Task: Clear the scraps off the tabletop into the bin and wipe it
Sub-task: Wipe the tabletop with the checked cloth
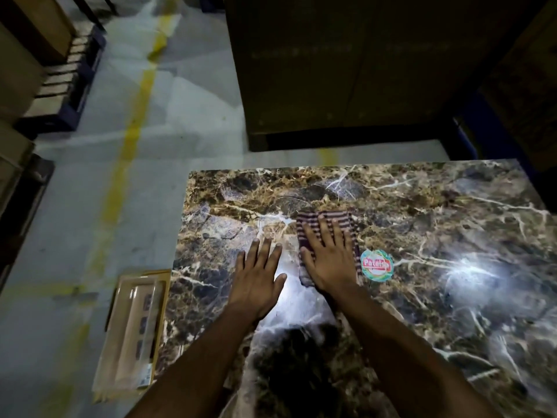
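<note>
arms: both bare right up to the bottom edge of the shot, no sleeve showing anywhere | left hand (pixel 257 274): no ring, no watch, no glove, short nails | right hand (pixel 327 256): same deal, bare fingers, plain wrist, nothing strapped on

Dim, soft-focus scene — white glare spots on the glossy tabletop (pixel 422 206), edges dark and wide-angle bowed.
</note>
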`<state>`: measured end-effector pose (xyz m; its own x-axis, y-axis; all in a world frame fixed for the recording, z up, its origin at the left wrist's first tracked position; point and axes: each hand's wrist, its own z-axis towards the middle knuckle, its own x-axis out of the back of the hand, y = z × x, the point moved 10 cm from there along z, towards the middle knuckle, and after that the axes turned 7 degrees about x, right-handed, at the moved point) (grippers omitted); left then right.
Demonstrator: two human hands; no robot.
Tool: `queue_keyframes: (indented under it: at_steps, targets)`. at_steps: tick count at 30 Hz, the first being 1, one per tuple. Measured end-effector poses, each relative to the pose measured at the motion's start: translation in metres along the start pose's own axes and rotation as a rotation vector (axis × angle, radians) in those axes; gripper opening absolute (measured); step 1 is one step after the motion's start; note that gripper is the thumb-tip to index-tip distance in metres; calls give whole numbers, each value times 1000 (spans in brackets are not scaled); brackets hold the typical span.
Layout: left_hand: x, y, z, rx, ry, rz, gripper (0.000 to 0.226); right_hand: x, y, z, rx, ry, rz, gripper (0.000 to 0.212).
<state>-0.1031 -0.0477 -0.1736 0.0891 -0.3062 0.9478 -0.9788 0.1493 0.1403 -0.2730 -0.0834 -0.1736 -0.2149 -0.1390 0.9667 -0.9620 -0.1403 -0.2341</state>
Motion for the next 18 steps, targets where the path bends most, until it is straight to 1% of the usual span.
queue_keyframes:
  at_steps: [2, 5, 7, 10, 11, 13, 16, 18]
  targets:
    - [2, 1, 12, 32, -4, 13, 69, 2, -8, 25, -9, -4, 16, 63]
    - [8, 3, 32, 63, 16, 13, 68, -4, -23, 31, 86, -32, 7, 63]
    - [13, 2, 45, 67, 35, 12, 68, -4, -14, 31, 132, -30, -22, 62]
    - [17, 2, 65, 72, 39, 12, 68, 11, 13, 66, 45, -12, -19, 63]
    - [20, 2, 71, 79, 48, 14, 67, 15, 16, 80, 9, -18, -12, 63]
    - [26, 2, 84, 99, 67, 24, 66, 18, 8, 104, 3, -29, -10, 63]
    - [32, 2, 100, 120, 87, 29, 66, 18, -4, 105, 90, -24, 0, 62]
    - [34, 4, 111, 131, 98, 22, 66, 17, 12, 105, 125, -48, -34, 62]
